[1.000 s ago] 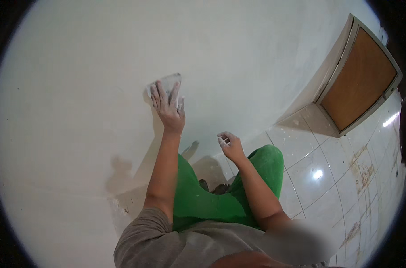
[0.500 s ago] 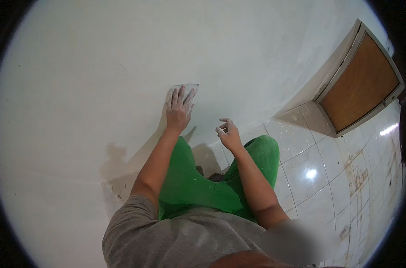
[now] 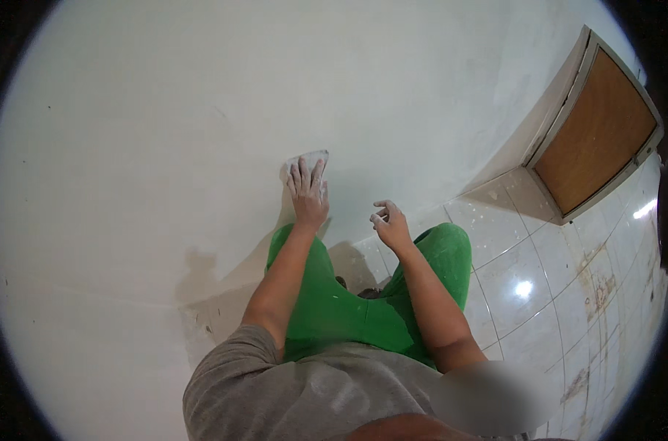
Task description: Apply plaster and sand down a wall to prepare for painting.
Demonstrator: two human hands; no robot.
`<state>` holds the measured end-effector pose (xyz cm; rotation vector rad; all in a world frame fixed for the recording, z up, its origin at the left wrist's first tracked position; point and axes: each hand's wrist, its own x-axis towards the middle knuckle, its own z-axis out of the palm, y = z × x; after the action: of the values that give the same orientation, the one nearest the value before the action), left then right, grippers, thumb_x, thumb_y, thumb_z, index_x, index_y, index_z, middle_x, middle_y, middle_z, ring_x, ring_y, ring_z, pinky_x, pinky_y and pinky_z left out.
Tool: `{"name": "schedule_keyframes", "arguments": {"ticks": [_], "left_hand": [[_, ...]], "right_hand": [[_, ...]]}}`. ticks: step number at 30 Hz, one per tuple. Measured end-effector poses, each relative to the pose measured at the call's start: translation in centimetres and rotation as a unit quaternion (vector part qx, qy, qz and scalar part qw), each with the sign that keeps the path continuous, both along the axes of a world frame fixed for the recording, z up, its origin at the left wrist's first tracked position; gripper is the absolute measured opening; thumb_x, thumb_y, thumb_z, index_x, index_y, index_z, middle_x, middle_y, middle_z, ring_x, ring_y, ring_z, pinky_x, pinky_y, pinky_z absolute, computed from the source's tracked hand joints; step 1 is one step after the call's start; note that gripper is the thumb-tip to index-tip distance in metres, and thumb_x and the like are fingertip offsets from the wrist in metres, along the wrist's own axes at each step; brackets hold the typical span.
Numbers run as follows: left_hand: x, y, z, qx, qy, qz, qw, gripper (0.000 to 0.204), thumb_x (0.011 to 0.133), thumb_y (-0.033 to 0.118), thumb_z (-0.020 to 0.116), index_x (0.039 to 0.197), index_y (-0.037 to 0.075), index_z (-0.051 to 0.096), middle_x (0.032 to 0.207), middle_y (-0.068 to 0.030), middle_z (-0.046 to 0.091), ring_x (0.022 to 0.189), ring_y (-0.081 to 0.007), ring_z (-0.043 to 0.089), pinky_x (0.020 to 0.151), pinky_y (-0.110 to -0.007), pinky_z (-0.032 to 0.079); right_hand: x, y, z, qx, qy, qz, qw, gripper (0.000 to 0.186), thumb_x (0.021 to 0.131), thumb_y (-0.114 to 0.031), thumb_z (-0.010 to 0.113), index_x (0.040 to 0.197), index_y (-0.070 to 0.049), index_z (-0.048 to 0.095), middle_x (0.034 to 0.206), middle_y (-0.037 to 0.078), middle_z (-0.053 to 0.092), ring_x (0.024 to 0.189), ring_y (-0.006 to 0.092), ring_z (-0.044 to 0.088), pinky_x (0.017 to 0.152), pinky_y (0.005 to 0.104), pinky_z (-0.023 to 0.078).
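Note:
My left hand [image 3: 308, 197] presses a dusty, whitish piece of sandpaper [image 3: 321, 156] against the white wall [image 3: 165, 95]. Its fingers are stretched over the sheet, whose upper edge and corner stick out past the fingertips. White powder coats those fingers. To the right, my right hand [image 3: 391, 223] hangs in the air before my right knee, apart from the wall. Its fingers are loosely bent and spread, with powder on the tips, and nothing shows in them.
My knees in green trousers [image 3: 349, 316] are bent close to the wall's foot. Glossy white floor tiles [image 3: 510, 287] with brown stains and specks lie at the right. A brown door panel [image 3: 598, 132] in a pale frame stands at the far right.
My left hand and the sandpaper have shifted slightly down and right in the picture. The whole view has also moved a little. My right hand stays loosely bent.

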<state>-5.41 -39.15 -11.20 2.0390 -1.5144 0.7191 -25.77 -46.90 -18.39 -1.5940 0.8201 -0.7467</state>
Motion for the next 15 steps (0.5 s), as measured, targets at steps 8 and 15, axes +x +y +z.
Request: {"name": "schedule_keyframes", "arguments": {"ticks": [8,15], "left_hand": [[0.1,-2.8,4.4,-0.069,0.014,-0.035,0.997,0.055,0.092,0.020,0.048,0.146,0.012,0.042,0.154,-0.0287,0.022,0.143,-0.0502,0.014,0.114,-0.060,0.008],[-2.8,-4.2,4.7,-0.034,-0.019,-0.068,0.997,0.052,0.094,0.023,0.047,0.145,0.013,0.045,0.153,-0.0286,0.026,0.139,-0.0506,0.024,0.112,-0.059,0.017]], "right_hand": [[0.5,0.1,-1.1,-0.038,-0.010,-0.002,0.999,0.031,0.082,-0.006,0.062,0.112,0.001,0.059,0.077,0.012,0.066,0.064,0.0179,0.065,0.060,0.0312,0.052],[1.1,0.3,-0.7,-0.041,-0.013,0.008,0.999,0.031,0.081,-0.010,0.063,0.111,-0.001,0.060,0.081,0.014,0.067,0.069,0.0235,0.066,0.066,0.0352,0.053]]}}
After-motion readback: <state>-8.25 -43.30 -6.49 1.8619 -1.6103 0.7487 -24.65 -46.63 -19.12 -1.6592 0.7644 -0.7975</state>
